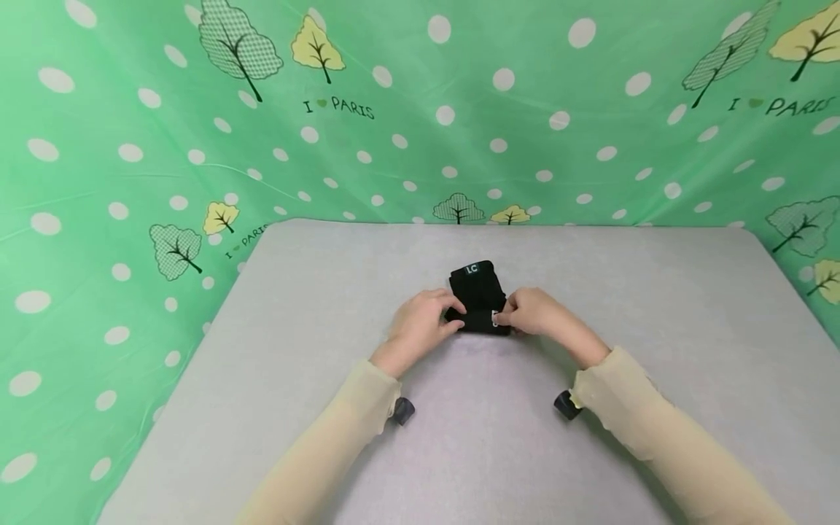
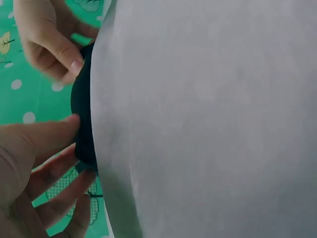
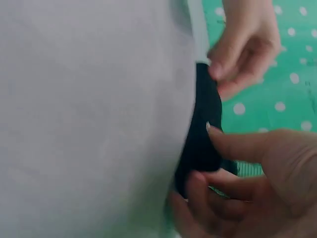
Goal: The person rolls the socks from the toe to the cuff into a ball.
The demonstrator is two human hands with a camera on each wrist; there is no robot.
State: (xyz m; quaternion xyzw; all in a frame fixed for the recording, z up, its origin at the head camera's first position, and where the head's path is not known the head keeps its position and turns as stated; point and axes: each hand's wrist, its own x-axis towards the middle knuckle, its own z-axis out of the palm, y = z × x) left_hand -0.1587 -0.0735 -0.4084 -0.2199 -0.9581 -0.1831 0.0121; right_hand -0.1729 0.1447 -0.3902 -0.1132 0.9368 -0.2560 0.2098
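A black folded cloth (image 1: pixel 477 289) with a small "LC" label on its far end lies near the middle of the table. Along its near side runs a thick black fold (image 1: pixel 477 321), with a white mark toward the right end. My left hand (image 1: pixel 420 322) grips the left end of this fold between thumb and fingers. At the other end, my right hand (image 1: pixel 539 313) pinches the fold, its thumb over the white mark. Seen from the right wrist, the black cloth (image 3: pixel 205 129) bulges slightly between both hands, and part of its underside is hidden by fingers.
A grey table (image 1: pixel 485 445) spreads out around the cloth. Behind it and to the sides hangs a green curtain (image 1: pixel 394 175) with white dots and printed trees. Dark wrist-worn devices (image 1: pixel 403 411) show below the sleeves.
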